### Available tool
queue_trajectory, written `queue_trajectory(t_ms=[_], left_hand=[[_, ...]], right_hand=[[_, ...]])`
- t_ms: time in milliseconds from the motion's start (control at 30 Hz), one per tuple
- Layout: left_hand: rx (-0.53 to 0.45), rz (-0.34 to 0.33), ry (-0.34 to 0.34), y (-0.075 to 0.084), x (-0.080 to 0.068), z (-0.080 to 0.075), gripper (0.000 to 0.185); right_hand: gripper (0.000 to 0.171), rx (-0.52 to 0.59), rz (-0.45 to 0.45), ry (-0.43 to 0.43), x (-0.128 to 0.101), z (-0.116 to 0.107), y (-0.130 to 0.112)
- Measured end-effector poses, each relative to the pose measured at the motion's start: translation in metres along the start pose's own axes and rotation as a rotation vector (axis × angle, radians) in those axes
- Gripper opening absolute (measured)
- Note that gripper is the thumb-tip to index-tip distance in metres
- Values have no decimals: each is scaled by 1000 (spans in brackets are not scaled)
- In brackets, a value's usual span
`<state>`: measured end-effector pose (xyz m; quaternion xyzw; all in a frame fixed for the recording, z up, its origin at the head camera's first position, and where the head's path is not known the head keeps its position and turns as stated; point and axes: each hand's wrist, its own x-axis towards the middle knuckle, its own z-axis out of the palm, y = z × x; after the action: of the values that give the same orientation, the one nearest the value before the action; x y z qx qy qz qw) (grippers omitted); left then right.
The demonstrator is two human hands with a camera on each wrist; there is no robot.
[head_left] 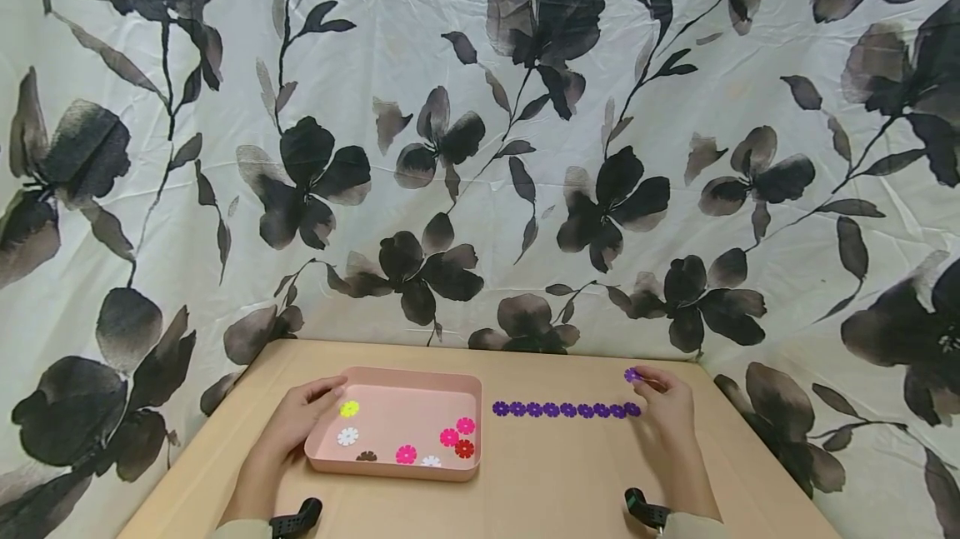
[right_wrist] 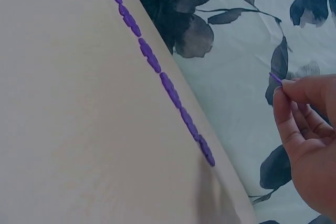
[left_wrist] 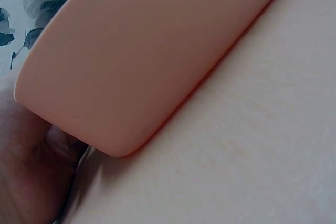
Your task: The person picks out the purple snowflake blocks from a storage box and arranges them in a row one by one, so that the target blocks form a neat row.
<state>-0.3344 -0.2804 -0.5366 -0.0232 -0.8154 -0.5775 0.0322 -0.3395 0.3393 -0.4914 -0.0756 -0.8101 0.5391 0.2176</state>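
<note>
My right hand (head_left: 663, 406) pinches a purple flower-shaped piece (head_left: 632, 375) between thumb and fingertips, raised off the table. In the right wrist view that flower piece (right_wrist: 275, 78) shows edge-on as a thin purple strip. Just beneath it, a row of several purple flower pieces (head_left: 551, 410) lies straight across the table, right of the tray. My left hand (head_left: 288, 422) grips the left side of a shallow pink tray (head_left: 405, 376), its fingers over the rim. The left wrist view shows that hand (left_wrist: 31, 156) against the tray's outer wall (left_wrist: 131, 61); its fingertips are hidden there.
Inside the tray lie loose flower pieces: a yellow one (head_left: 348, 409), a red one (head_left: 464, 448), a brown one (head_left: 366, 456), several pink ones (head_left: 406, 454) and white ones (head_left: 347, 436). The wooden table (head_left: 555, 497) ends at a floral cloth (head_left: 525, 189) behind.
</note>
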Motion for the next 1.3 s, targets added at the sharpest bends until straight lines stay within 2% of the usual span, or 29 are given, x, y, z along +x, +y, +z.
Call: queue_trajectory(t_ms=[567,1300], left_hand=[[-1,6,2,-2,0,0,54],[-19,2,-1,-1,1,0,54]], right_hand=[[33,-57,111,-4,-4,-13,21],[29,-49,137,30,-5,-10,34]])
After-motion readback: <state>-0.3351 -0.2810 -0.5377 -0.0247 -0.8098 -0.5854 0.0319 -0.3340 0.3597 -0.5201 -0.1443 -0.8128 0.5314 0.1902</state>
